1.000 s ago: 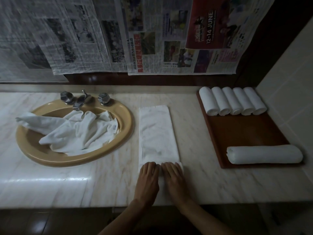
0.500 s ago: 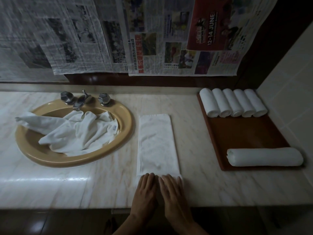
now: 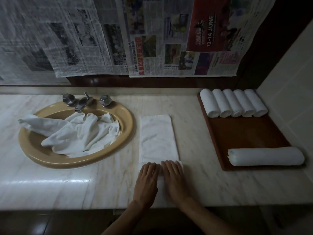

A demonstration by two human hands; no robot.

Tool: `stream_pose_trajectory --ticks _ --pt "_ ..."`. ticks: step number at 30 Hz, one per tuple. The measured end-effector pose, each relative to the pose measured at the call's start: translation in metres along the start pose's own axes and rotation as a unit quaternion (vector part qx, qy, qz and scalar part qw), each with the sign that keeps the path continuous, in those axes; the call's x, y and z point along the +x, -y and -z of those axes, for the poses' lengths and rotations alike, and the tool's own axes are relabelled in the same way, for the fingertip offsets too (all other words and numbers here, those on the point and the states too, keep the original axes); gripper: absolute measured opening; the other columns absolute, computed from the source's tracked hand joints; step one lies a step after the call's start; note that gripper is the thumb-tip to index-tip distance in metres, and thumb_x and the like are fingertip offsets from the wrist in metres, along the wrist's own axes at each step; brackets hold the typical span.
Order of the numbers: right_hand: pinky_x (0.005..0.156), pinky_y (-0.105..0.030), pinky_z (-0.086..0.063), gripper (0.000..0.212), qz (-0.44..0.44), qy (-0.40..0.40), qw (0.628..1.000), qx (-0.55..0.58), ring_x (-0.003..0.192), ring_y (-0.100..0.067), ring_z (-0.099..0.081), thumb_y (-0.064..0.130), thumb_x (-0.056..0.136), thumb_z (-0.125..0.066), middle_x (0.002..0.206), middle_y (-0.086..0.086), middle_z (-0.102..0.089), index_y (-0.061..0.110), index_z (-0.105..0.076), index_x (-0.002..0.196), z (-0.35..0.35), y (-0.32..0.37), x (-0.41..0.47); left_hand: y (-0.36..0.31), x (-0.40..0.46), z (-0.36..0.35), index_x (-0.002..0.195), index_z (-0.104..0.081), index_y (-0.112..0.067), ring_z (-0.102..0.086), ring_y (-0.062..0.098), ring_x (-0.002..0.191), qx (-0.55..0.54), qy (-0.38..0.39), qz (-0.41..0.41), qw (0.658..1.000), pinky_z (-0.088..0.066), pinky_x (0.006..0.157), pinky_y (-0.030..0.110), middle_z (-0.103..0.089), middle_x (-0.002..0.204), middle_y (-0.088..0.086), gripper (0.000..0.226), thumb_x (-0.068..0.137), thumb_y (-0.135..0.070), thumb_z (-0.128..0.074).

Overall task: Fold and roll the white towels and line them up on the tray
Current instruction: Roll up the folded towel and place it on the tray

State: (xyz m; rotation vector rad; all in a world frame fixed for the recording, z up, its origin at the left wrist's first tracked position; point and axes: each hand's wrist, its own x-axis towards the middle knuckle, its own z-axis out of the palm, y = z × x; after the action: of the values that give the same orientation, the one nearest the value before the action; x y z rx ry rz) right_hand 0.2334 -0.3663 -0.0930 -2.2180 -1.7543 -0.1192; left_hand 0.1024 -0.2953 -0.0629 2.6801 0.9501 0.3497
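Left hand [image 3: 147, 179] and right hand [image 3: 174, 178] lying side by side, fingers straight, pressing the rolled near end of the folded towel [image 3: 158, 138] on the worktop [image 3: 108, 184], between sink [image 3: 50, 160] and tray [image 3: 245, 133].

Near end of folded towel [image 3: 158, 138] is covered by left hand [image 3: 147, 179] and right hand [image 3: 174, 178]; newspaper [image 3: 81, 39] print is blurred.

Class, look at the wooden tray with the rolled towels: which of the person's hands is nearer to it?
Right. The right hand lies on the folded towel's near end, on the side toward the tray; the left hand lies beside it, farther from the tray.
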Motion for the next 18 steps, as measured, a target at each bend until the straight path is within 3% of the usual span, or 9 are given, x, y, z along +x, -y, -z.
stream_pose_trajectory --ticks 2,3,6,8,10,14,18 --pt "0.118 -0.036 -0.013 0.067 -0.009 0.016 0.999 0.026 0.111 -0.025 -0.067 0.020 0.072 -0.084 0.122 -0.007 -0.068 0.011 -0.051 0.130 0.005 0.000 0.004 -0.001 -0.005 -0.001 0.118 -0.071 -0.009 -0.066 0.027 0.111 0.001 0.001 0.013 1.000 -0.053 0.096 0.039 -0.068 0.119 0.010 0.080 0.041 0.004 -0.086" --pt "0.118 -0.035 -0.013 0.062 -0.006 0.010 1.000 0.023 0.108 -0.024 -0.068 0.020 0.071 -0.084 0.119 -0.007 -0.069 0.011 -0.057 0.127 0.005 -0.001 0.002 -0.001 -0.010 -0.003 0.117 -0.071 -0.010 -0.066 0.027 0.111 -0.003 0.001 0.014 1.000 -0.051 0.096 0.039 -0.069 0.119 0.010 0.081 0.040 0.002 -0.089" --pt "0.113 -0.037 -0.021 0.037 0.021 -0.007 1.000 -0.005 0.102 -0.024 -0.069 0.019 0.082 -0.062 0.112 -0.006 -0.071 0.010 -0.070 0.116 0.006 0.005 -0.019 -0.001 -0.038 -0.015 0.121 -0.069 -0.009 -0.063 0.029 0.115 -0.016 0.005 -0.005 1.000 -0.041 0.105 0.040 -0.068 0.121 0.012 0.077 0.047 -0.012 -0.092" --pt "0.109 -0.038 -0.030 0.041 0.024 0.020 0.999 0.016 0.102 -0.024 -0.069 0.021 0.084 -0.048 0.114 -0.006 -0.070 0.010 -0.070 0.117 0.007 0.010 -0.036 0.000 -0.056 -0.028 0.129 -0.060 -0.008 -0.053 0.030 0.123 -0.003 -0.029 -0.029 0.999 -0.029 0.118 0.039 -0.064 0.126 0.015 0.058 0.075 -0.024 -0.071" --pt "0.108 -0.038 -0.032 0.047 0.026 0.031 0.999 0.036 0.106 -0.024 -0.067 0.019 0.082 -0.046 0.118 -0.005 -0.068 0.011 -0.062 0.125 0.010 0.012 -0.044 0.004 -0.061 -0.037 0.129 -0.060 -0.004 -0.049 0.031 0.124 0.023 -0.036 -0.031 0.999 -0.023 0.117 0.040 -0.061 0.129 0.016 0.051 0.082 -0.024 -0.053" --pt "0.120 -0.039 -0.022 0.054 0.057 -0.018 0.996 0.062 0.135 -0.025 -0.048 0.013 0.089 -0.048 0.144 -0.009 -0.053 0.006 -0.050 0.142 0.012 -0.003 -0.051 0.005 -0.034 -0.027 0.122 -0.064 -0.014 -0.057 0.024 0.111 0.006 0.034 -0.039 0.999 -0.050 0.100 0.040 -0.058 0.122 0.004 0.052 0.072 -0.024 -0.073" --pt "0.116 -0.053 -0.024 0.048 0.074 0.009 0.997 -0.025 0.143 -0.033 -0.036 0.021 0.100 -0.039 0.151 -0.017 -0.044 0.003 -0.048 0.143 0.000 0.005 -0.069 0.000 -0.008 -0.010 0.106 -0.066 -0.020 -0.055 0.016 0.095 -0.002 0.069 0.003 0.998 -0.048 0.089 0.028 -0.059 0.105 -0.002 0.040 0.067 -0.022 -0.076"
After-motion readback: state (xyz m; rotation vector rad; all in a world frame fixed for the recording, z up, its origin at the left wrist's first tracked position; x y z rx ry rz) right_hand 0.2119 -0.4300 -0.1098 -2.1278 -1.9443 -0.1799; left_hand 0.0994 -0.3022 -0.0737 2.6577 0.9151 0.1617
